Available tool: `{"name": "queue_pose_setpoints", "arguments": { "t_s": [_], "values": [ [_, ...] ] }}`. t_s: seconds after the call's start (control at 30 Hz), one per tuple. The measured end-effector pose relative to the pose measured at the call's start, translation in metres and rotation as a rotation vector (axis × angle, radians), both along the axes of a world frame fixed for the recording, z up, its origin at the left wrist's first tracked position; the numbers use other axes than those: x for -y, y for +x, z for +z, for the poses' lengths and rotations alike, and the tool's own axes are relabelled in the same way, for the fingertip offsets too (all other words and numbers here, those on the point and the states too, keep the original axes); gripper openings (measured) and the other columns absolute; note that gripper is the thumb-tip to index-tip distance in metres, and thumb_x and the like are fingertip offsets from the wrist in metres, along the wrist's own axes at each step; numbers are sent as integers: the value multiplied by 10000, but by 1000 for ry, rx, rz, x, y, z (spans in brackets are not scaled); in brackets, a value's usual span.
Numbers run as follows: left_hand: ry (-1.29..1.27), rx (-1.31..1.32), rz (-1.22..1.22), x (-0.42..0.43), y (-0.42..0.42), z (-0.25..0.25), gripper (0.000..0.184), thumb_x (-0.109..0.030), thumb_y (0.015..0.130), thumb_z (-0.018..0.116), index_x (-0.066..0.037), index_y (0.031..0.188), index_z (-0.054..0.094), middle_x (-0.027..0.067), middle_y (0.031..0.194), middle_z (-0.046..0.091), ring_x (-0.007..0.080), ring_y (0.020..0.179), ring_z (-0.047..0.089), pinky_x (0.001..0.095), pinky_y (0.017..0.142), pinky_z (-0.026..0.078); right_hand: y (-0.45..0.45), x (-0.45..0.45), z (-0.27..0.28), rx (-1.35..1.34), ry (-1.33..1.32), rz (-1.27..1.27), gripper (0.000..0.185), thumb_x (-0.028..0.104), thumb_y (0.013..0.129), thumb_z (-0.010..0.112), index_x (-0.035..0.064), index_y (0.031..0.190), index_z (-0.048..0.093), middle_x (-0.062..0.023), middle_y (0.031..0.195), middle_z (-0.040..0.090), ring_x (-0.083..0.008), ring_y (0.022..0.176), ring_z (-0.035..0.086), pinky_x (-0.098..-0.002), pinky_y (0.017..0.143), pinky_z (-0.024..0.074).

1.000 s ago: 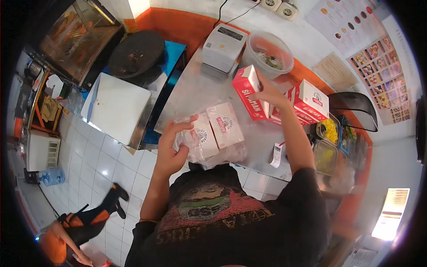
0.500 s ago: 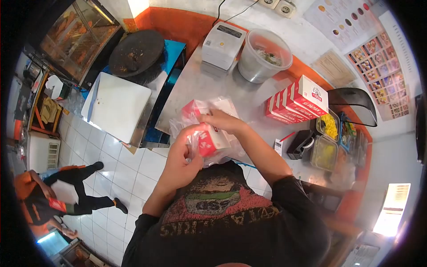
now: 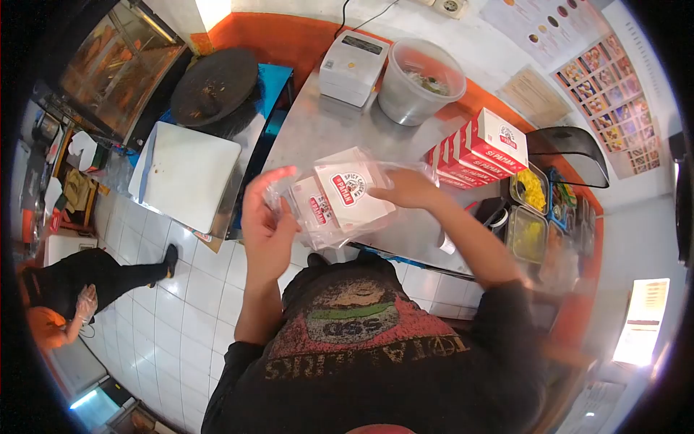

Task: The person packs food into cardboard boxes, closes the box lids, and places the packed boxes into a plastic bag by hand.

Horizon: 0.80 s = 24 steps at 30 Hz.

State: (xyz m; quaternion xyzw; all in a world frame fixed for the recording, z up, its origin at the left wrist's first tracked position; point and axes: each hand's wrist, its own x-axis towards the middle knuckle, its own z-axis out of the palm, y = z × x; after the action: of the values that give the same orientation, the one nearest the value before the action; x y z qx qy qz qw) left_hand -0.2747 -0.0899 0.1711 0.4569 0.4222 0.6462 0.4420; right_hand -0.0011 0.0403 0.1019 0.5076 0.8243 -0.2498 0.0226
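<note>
A clear plastic bag [image 3: 329, 237] lies at the near edge of the metal table around white boxes with red logos. The upper box [image 3: 354, 189] is tilted and partly overlaps another box [image 3: 312, 208] on its left. My left hand [image 3: 266, 226] is at the bag's left side, its index finger stretched out, with plastic between thumb and fingers. At the right edge of the upper box, my right hand [image 3: 413, 189] grips the bag's film, one digit reaching onto the box; its other fingers are partly hidden.
Red and white boxes [image 3: 481, 153] are stacked at the right, near food containers [image 3: 531, 189]. Behind stand a label printer [image 3: 353, 66] and a clear tub [image 3: 419, 83]. A cutting board [image 3: 189, 176] and dark round slab [image 3: 215, 87] are left. A person [image 3: 79, 289] is at lower left.
My right hand took a red and white box from the stack to the bag, and that box now rests logo up among the others. The person at lower left has changed position.
</note>
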Motion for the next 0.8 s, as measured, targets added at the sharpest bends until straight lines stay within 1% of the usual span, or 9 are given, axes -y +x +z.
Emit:
{"name": "queue_pose_setpoints", "arguments": {
  "t_s": [0.03,0.1,0.23,0.3,0.5,0.63,0.7,0.77,0.8],
  "values": [
    [1,3,-3,-5,-2,0,530,125,834,421,-16,1344,436,131,1340,517,56,867,576,169,649,455,10,1,16,3,1,-3,815,739,835,498,-3,1115,687,-255,1122,660,-402,1064,629,-486,909,477],
    [26,-64,16,-15,-9,-2,564,139,805,415,-28,1343,438,127,1301,537,22,748,552,152,572,423,19,6,63,538,-197,59,737,688,861,514,0,1033,718,-245,1052,677,-375,985,659,-477,845,509],
    [-53,-77,-6,-26,-4,23,602,156,762,420,-31,1333,451,111,1222,558,19,691,538,154,581,422,21,20,120,519,-100,217,598,576,892,553,8,954,728,-224,967,687,-369,915,670,-472,794,526],
    [-42,-103,-7,-31,2,34,586,136,774,430,-31,1335,456,102,1199,565,9,668,475,158,566,380,15,23,137,390,123,128,414,407,885,623,3,874,712,-202,886,680,-368,913,664,-462,775,529],
    [18,-89,-66,-35,4,28,544,114,814,471,-42,1336,484,125,1269,568,16,713,458,174,583,373,29,16,116,-42,373,-47,264,259,785,742,47,924,667,-166,931,657,-335,905,644,-451,773,498],
    [127,-122,-37,-31,2,7,557,106,827,489,-35,1366,467,198,1445,471,43,782,512,203,647,443,50,-9,88,286,936,-134,329,246,719,789,50,951,659,-146,1015,650,-315,978,630,-450,822,492],
    [106,-18,-28,-26,11,10,557,97,834,493,-24,1377,456,205,1463,448,47,787,519,207,651,455,76,-20,71,293,110,-209,398,251,690,799,46,999,654,-230,1076,626,-295,1100,596,-444,917,473],
    [85,89,-27,-24,11,14,558,88,842,497,-14,1387,444,213,1482,425,51,793,527,212,656,466,91,-17,67,161,78,-147,305,188,749,763,15,974,653,-199,972,650,-257,966,652,-379,845,511],
    [48,114,-69,-23,6,17,557,77,850,502,-7,1396,433,222,1484,416,50,791,523,211,642,463,90,-16,75,-233,-183,-383,253,173,783,744,3,943,646,-168,920,662,-222,862,659,-342,770,517]
  ]
}}
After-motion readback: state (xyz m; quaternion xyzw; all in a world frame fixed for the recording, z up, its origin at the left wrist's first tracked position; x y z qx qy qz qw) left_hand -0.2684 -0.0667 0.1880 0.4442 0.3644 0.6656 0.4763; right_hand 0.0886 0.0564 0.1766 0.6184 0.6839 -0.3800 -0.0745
